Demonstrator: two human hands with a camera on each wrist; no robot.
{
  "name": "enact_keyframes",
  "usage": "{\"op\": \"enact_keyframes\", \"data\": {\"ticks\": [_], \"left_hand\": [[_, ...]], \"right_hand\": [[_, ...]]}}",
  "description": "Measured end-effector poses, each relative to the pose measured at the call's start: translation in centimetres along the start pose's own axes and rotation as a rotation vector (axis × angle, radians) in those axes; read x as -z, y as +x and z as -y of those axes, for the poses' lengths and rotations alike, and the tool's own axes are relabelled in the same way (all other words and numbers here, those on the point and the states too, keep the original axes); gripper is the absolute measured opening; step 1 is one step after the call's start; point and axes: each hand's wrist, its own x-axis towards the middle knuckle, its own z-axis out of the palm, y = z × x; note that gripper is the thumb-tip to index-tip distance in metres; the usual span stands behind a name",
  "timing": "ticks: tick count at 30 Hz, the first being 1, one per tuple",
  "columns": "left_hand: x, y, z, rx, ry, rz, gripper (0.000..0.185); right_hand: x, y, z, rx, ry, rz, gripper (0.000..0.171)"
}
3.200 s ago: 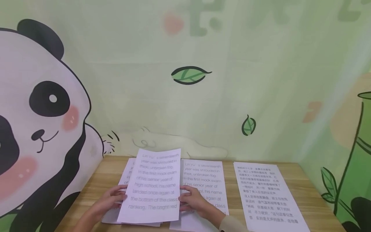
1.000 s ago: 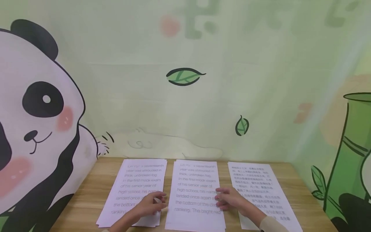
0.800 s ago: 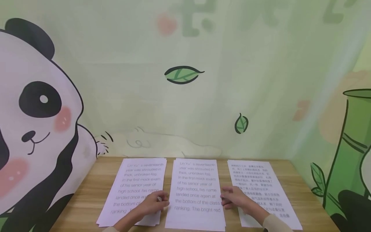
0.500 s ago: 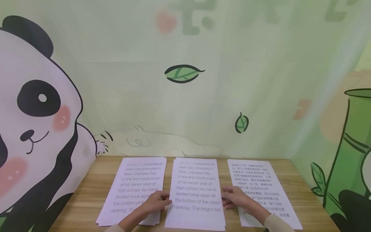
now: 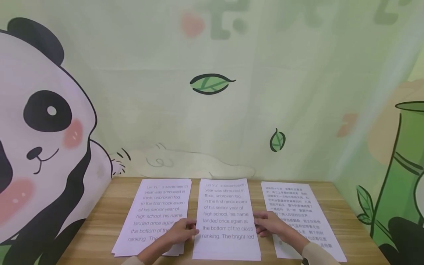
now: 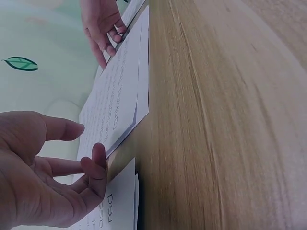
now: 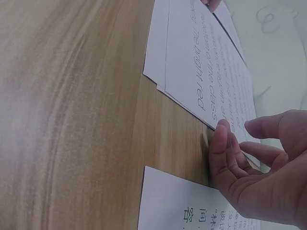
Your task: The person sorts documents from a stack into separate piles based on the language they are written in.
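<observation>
Three white piles or sheets of printed paper lie side by side on a wooden table. My left hand (image 5: 181, 231) is at the left edge of the middle paper (image 5: 225, 248), above the right side of the left paper (image 5: 132, 235). On the other side, my right hand (image 5: 269, 223) is at the middle paper's right edge, above the right paper (image 5: 288, 250), which bears Chinese print. Both wrist views show thumb and fingers apart, with fingertips close to the edges of the middle paper; whether they touch it is hard to tell. Its top sheet sits askew over another sheet.
The wooden table (image 5: 96, 213) shows between and around the papers. Behind it hangs a green backdrop (image 5: 149, 110) printed with a panda, leaves and bamboo.
About three seconds ago both hands held up a printed sheet over the left and middle papers. It is down now, and the hands have moved right to the middle paper, whose top sheet has shifted slightly.
</observation>
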Motion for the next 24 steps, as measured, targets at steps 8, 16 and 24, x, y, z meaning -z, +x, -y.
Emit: {"op": "enact_keyframes", "data": {"ticks": [8,16,24], "left_hand": [[-0.1,-0.3,-0.2,-0.034,-0.048,-0.077,0.045],[-0.3,0.1,0.1,-0.064,-0.149,-0.058,0.038],[-0.5,0.1,0.0,-0.004,-0.206,-0.003,0.050]], "right_hand": [[0.0,-0.4,0.2,0.028,0.022,-0.044,0.046],[0.2,-0.8,0.4,0.083,0.099,0.018,0.052],[0.4,-0.6,-0.7,0.122,0.178,0.131,0.062]]}}
